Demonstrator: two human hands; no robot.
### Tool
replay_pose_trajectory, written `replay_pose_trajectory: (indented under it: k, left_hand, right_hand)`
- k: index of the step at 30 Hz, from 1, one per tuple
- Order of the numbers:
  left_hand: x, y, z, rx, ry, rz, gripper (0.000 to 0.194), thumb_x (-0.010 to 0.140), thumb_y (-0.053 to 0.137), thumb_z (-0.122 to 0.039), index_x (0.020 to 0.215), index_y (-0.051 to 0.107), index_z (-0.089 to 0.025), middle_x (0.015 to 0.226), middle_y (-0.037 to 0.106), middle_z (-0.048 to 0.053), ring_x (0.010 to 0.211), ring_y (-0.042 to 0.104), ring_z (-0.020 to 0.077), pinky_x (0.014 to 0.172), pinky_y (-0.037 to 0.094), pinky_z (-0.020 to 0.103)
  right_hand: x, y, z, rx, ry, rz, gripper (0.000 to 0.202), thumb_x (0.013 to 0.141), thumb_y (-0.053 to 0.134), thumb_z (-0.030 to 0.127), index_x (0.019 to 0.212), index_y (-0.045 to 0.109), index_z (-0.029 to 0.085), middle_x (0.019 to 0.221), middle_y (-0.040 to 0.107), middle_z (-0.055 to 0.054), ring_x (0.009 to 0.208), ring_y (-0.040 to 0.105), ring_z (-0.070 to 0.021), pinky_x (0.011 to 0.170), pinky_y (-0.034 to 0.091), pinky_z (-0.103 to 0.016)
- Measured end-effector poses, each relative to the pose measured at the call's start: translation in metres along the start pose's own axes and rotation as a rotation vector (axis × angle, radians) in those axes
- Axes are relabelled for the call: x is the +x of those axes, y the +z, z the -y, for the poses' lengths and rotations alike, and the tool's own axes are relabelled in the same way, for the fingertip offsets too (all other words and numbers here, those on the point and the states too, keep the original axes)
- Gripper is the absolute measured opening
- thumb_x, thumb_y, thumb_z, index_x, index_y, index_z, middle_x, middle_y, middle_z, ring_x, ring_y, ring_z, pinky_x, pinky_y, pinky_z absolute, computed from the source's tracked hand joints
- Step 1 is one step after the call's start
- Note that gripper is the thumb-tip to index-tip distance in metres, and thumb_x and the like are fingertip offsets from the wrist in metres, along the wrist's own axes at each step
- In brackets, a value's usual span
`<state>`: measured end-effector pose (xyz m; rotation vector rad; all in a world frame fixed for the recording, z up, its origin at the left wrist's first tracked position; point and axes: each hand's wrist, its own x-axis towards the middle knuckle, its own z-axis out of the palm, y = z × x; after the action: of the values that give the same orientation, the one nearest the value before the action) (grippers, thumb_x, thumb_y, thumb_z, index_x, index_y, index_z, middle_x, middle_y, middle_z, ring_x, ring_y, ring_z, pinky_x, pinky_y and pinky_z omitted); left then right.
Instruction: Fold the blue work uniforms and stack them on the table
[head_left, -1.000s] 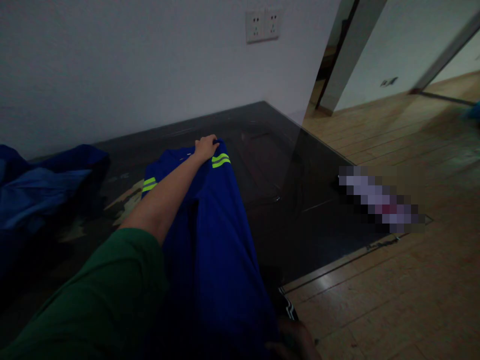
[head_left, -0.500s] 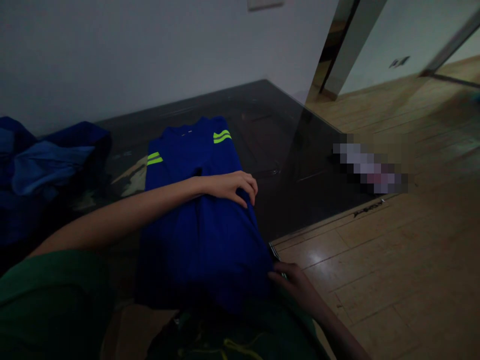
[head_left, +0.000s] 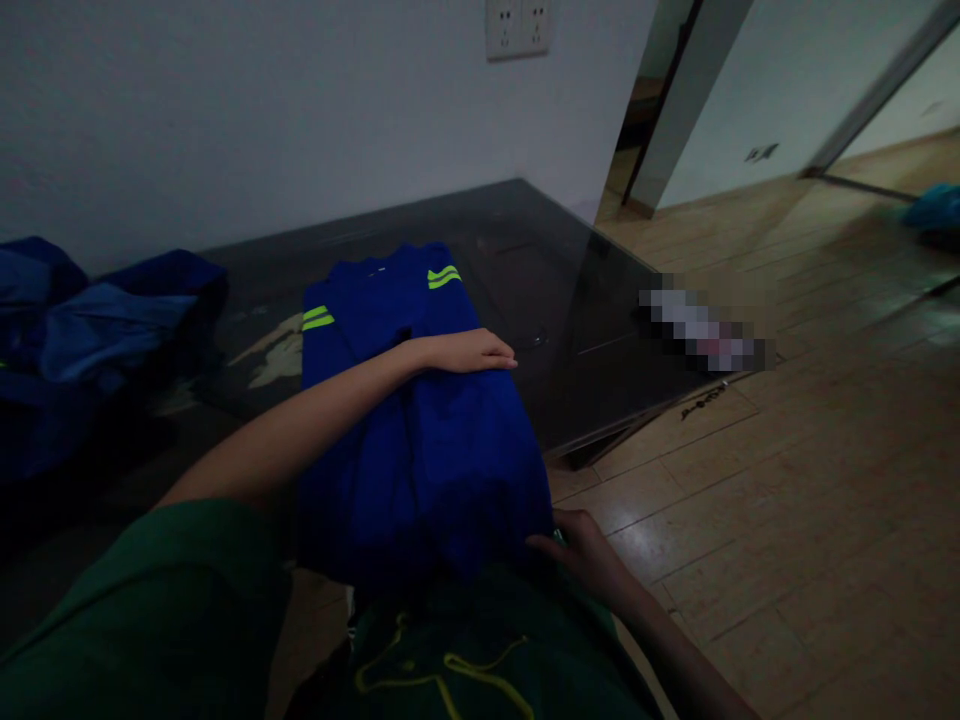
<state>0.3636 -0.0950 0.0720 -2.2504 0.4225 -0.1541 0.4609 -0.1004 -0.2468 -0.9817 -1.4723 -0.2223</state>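
A blue garment point(head_left: 480, 450) with yellow-green stripes near its far corners lies folded lengthwise on the dark table point(head_left: 525, 260), its near end reaching over the edge towards my body. Across its middle stretches my left arm, and my left hand point(head_left: 472, 352) rests flat on the cloth by the right edge, fingers extended. At the garment's near right corner, my right hand point(head_left: 574, 545) pinches the cloth between thumb and fingers.
More blue clothing point(head_left: 112, 320) is heaped at the table's left. A blurred-out pale object point(head_left: 701, 330) lies at the right corner. A white wall with a socket point(head_left: 517, 28) stands behind; wooden floor point(head_left: 750, 520) spreads to the right.
My left hand's fingers have straightened from a curl at the garment's right edge and now lie flat. My right hand stays at the near corner. The view has shifted slightly.
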Motion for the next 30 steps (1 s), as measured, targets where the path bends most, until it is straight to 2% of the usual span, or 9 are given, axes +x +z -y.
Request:
replay_pose_trajectory:
  k: [5, 8, 11, 16, 19, 22, 25, 28, 30]
  left_hand:
    - [0.001, 0.018, 0.002, 0.336, -0.034, -0.080, 0.030, 0.094, 0.045, -0.036, 0.078, 0.065, -0.019, 0.074, 0.068, 0.003, 0.073, 0.062, 0.0157, 0.078, 0.037, 0.027]
    - [-0.002, 0.020, -0.001, 0.333, 0.007, -0.167, 0.027, 0.094, 0.047, -0.038, 0.081, 0.062, -0.019, 0.082, 0.069, 0.003, 0.083, 0.062, 0.0163, 0.086, 0.034, 0.029]
    - [-0.004, 0.020, -0.003, 0.279, 0.034, -0.200, 0.027, 0.095, 0.047, -0.038, 0.081, 0.060, -0.019, 0.083, 0.068, 0.002, 0.083, 0.061, 0.0152, 0.086, 0.034, 0.028]
    - [0.004, 0.022, -0.006, 0.338, -0.023, -0.165, 0.033, 0.097, 0.041, -0.034, 0.079, 0.061, -0.016, 0.082, 0.068, 0.004, 0.082, 0.060, 0.0158, 0.085, 0.033, 0.030]
    - [0.000, 0.019, -0.017, 0.348, -0.066, -0.279, 0.030, 0.095, 0.045, -0.038, 0.085, 0.063, -0.016, 0.093, 0.067, 0.005, 0.093, 0.058, 0.0184, 0.091, 0.032, 0.033]
    - [-0.026, 0.010, -0.039, 0.248, -0.148, -0.526, 0.027, 0.094, 0.046, -0.037, 0.100, 0.063, -0.017, 0.108, 0.064, 0.007, 0.105, 0.055, 0.0204, 0.093, 0.035, 0.035]
    - [-0.072, 0.003, -0.070, 0.052, -0.356, -0.691, 0.026, 0.094, 0.044, -0.033, 0.092, 0.062, -0.015, 0.090, 0.066, 0.005, 0.085, 0.061, 0.0167, 0.079, 0.044, 0.029]
    - [-0.124, 0.012, -0.107, -0.226, -0.614, -0.631, 0.034, 0.092, 0.043, -0.036, 0.071, 0.059, -0.015, 0.063, 0.062, 0.000, 0.056, 0.059, 0.0119, 0.059, 0.045, 0.023]
    - [-0.153, 0.034, -0.133, -0.437, -0.715, -0.513, 0.038, 0.092, 0.043, -0.040, 0.066, 0.058, -0.015, 0.056, 0.061, 0.000, 0.049, 0.059, 0.0114, 0.053, 0.045, 0.021]
  right_hand:
    - [0.002, -0.001, -0.003, -0.002, 0.017, 0.008, 0.024, 0.083, 0.062, 0.038, 0.086, 0.068, 0.015, 0.085, 0.072, -0.005, 0.078, 0.064, -0.0213, 0.071, 0.048, -0.029]
    - [0.001, 0.001, -0.003, 0.114, -0.003, -0.017, 0.033, 0.086, 0.057, 0.043, 0.099, 0.067, 0.015, 0.099, 0.072, -0.008, 0.092, 0.065, -0.0236, 0.082, 0.049, -0.033]
    - [0.000, 0.002, -0.002, 0.192, -0.022, -0.061, 0.037, 0.089, 0.051, 0.047, 0.104, 0.067, 0.016, 0.106, 0.070, -0.009, 0.099, 0.064, -0.0244, 0.089, 0.048, -0.036]
    - [0.002, 0.001, -0.001, 0.151, -0.031, -0.045, 0.038, 0.090, 0.049, 0.049, 0.095, 0.068, 0.017, 0.095, 0.072, -0.007, 0.089, 0.065, -0.0238, 0.079, 0.050, -0.035]
    - [0.006, -0.003, -0.005, 0.103, -0.047, -0.045, 0.037, 0.089, 0.050, 0.050, 0.092, 0.068, 0.017, 0.093, 0.072, -0.007, 0.087, 0.065, -0.0241, 0.078, 0.051, -0.035]
    - [0.005, -0.015, -0.004, 0.024, -0.078, -0.102, 0.035, 0.089, 0.050, 0.049, 0.085, 0.067, 0.018, 0.084, 0.071, -0.006, 0.081, 0.066, -0.0224, 0.072, 0.051, -0.032]
    - [0.002, -0.037, 0.013, -0.096, -0.131, -0.284, 0.038, 0.091, 0.047, 0.046, 0.070, 0.063, 0.019, 0.063, 0.066, -0.003, 0.062, 0.063, -0.0176, 0.058, 0.048, -0.027]
    - [0.012, -0.060, 0.053, -0.217, -0.324, -0.405, 0.036, 0.092, 0.048, 0.039, 0.064, 0.061, 0.020, 0.056, 0.061, -0.001, 0.053, 0.059, -0.0143, 0.053, 0.045, -0.024]
    - [0.032, -0.068, 0.087, -0.294, -0.523, -0.323, 0.024, 0.091, 0.054, 0.032, 0.073, 0.065, 0.020, 0.068, 0.066, -0.002, 0.064, 0.063, -0.0151, 0.060, 0.048, -0.025]
